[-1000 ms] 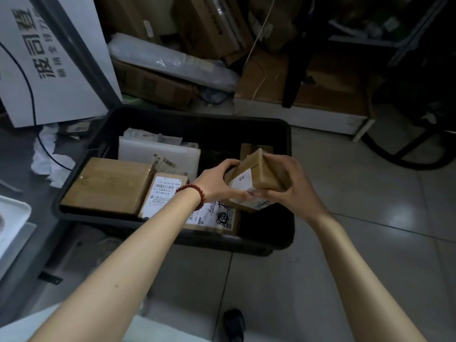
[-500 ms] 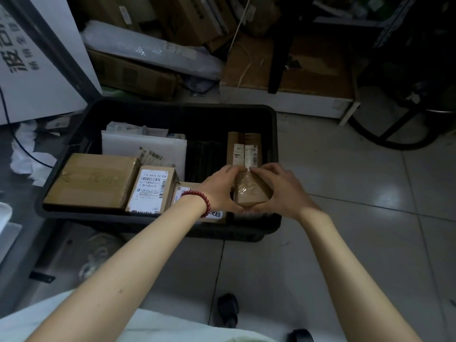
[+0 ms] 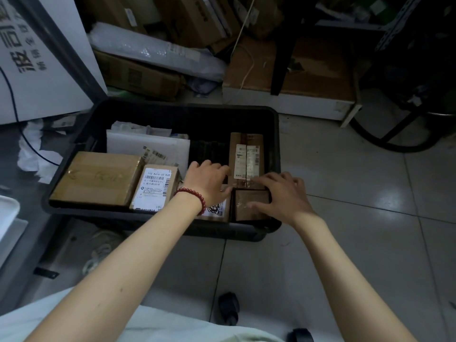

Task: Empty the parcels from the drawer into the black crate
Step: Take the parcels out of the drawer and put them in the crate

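Small parcel (image 3: 249, 202) lies in black crate (image 3: 172, 112), lower-right corner, under R hand (image 3: 283, 196), fingers spread on it; L hand (image 3: 207, 181) just left, relaxed, empty.

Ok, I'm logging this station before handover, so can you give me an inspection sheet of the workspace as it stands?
Surface: grey tiled floor; the black crate stands on it.
Job's things: the crate holds a large brown box, a labelled box, a white mailer, a tall brown box and a small taped box in its near right corner; no drawer seen.
Clutter: crumpled paper left of the crate.
Hands: left hand open over the parcels; right hand open, fingers spread on the small taped box.
Cables: dark cable across the white board; pale cord at the back.
Surroundings: cardboard boxes, bubble wrap.
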The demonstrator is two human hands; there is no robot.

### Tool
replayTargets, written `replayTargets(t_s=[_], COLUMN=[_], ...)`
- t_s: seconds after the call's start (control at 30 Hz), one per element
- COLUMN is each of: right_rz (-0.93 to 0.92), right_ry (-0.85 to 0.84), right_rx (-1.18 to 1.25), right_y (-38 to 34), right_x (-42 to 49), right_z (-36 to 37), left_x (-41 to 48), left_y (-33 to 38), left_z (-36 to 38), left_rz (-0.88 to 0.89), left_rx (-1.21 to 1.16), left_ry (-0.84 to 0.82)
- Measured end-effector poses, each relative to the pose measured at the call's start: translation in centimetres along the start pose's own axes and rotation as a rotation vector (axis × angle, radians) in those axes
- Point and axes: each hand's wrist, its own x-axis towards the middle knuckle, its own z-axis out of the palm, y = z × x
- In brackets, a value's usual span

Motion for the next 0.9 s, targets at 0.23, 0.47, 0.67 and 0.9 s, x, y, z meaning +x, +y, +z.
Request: replayTargets(t_s=[0.23, 0.47, 0.67, 0.9], right_rz=[-0.037, -0.307, -0.573, -0.785], right_ry=[0.012, -0.002, 0.018, -0.026], right_rx=[0.057, 0.063, 0.049, 0.055], right_y=[-4.2, -15.2, -26.2, -36.2], right_x=[1.6, 3.8, 2.5, -0.3], right_z=[-1.4, -3.0, -2.8, -0.1], left_x=[-3.0, -11.3, -22.0, -34.5], left_y=[-3.9, -12.3, -18.0, -19.8], left_z=[-2.3, -7.8, -10.4, -7.7], left_rz=[-0.203, -0.558, -0.866, -1.167], left_rx=[-0.152, -0.157, -0.182, -0.178], left_ry=[0.058, 0.053, 0.012, 0.111])
